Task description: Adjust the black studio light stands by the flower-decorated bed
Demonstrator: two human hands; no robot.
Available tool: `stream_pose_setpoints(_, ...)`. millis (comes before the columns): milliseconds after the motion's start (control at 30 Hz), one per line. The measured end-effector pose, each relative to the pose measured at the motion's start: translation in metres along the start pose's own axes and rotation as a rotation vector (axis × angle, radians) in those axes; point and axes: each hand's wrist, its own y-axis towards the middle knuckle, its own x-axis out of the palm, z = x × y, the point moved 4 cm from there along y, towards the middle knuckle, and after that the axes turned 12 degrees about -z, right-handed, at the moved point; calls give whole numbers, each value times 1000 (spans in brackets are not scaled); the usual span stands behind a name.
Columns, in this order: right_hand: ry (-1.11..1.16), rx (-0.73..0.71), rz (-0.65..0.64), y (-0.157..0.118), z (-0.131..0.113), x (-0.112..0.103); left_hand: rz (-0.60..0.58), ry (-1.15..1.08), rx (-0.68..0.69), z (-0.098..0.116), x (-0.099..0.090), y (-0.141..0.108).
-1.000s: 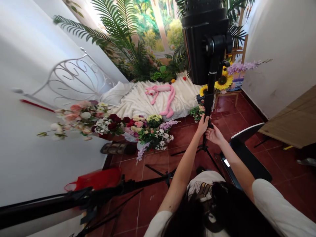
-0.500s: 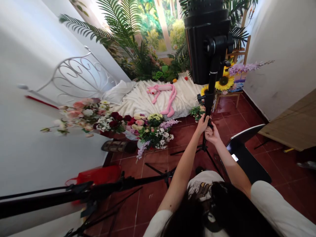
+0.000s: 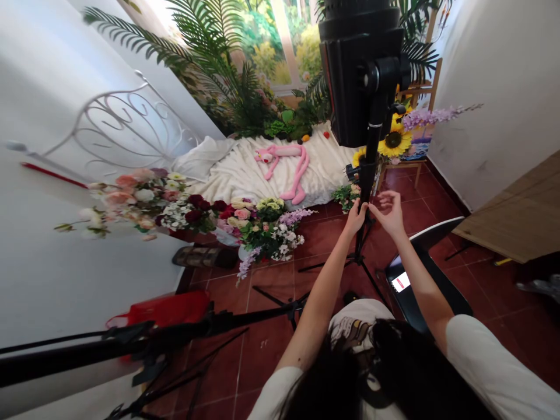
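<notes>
A black studio light is mounted on top of a black light stand, upright in front of me. My left hand is wrapped around the stand's pole below a clamp knob. My right hand is just right of the pole, fingers spread and curved. Its thumb tip reaches to the pole, and I cannot tell whether it touches. Below my hands, the tripod legs are splayed on the red tiled floor.
A black chair with a lit phone is at right. Artificial flowers stand before a bed with a cream blanket and pink plush toy. Another black stand crosses lower left, near a red bag.
My right hand has come off the pole and opened, moving up and right. My left hand keeps its hold. The whole view has shifted slightly.
</notes>
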Motion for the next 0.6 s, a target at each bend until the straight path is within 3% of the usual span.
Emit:
stream_pose_setpoints(133,54,-135,-100,45,-26,30,32,-8,12,-4,-1,4)
stream_pose_setpoints(267,33,-164,-157,83,-29,55,45,35,8,-8,-2,4)
stream_pose_setpoints(600,-96,-157,-48,95,-16,74,40,-97,9,-16,0,14)
